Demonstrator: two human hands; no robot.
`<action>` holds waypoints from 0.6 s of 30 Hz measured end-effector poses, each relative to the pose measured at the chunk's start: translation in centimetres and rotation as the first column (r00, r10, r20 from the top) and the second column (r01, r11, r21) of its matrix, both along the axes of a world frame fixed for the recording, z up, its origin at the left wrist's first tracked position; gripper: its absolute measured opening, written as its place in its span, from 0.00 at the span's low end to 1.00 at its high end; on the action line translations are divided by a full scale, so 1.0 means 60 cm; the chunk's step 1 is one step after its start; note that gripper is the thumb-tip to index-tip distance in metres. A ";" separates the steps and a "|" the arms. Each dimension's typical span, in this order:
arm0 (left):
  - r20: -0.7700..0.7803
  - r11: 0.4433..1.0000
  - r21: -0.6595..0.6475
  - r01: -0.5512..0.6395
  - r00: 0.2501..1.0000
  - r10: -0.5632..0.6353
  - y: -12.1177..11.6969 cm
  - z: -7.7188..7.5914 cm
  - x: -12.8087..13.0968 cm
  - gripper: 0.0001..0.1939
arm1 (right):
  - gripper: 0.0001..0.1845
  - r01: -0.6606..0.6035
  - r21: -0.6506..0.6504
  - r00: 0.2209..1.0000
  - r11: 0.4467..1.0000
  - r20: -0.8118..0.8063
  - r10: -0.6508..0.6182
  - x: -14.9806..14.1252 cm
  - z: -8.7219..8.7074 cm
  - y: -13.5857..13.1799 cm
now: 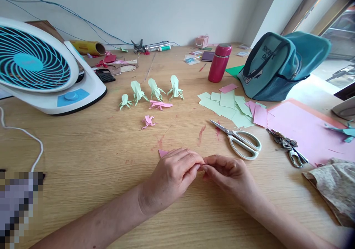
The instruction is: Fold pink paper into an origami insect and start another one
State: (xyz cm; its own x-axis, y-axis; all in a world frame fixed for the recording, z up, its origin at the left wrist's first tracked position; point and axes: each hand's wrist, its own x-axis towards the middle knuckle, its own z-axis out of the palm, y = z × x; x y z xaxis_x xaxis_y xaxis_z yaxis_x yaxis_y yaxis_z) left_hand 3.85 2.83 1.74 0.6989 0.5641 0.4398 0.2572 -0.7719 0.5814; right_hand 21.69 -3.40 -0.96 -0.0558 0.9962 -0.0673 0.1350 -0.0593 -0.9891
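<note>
My left hand is closed around a small pink folded paper, whose pointed corner pokes out beyond the knuckles. Most of the paper is hidden by the fingers. Close beside it, my right hand pinches the other end of the paper with thumb and forefinger, and the fingertips of both hands nearly touch. Ahead on the table stand several pale green origami figures with thin legs. Two pink origami figures, a long one and a smaller one, sit in front of them. White-handled scissors lie to the right, blades partly apart.
Green paper pieces and a pink sheet lie on the right, with keys and a cloth. Behind are a red flask and a teal bag. A fan stands left; its white cable trails nearby.
</note>
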 end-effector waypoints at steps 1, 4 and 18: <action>0.006 1.000 0.001 -0.008 1.000 0.008 0.000 -0.001 0.000 0.08 | 0.12 -0.002 -0.004 1.000 1.000 -0.007 0.002 0.000 -0.001 0.000; 0.009 1.000 0.005 -0.015 1.000 0.015 -0.001 -0.004 0.000 0.07 | 0.14 0.007 -0.013 1.000 1.000 -0.013 -0.007 0.000 -0.003 0.000; -0.085 1.000 0.020 -0.002 0.996 0.004 0.006 -0.002 -0.005 0.06 | 0.14 0.059 0.021 0.996 0.998 0.058 -0.060 0.004 -0.003 0.000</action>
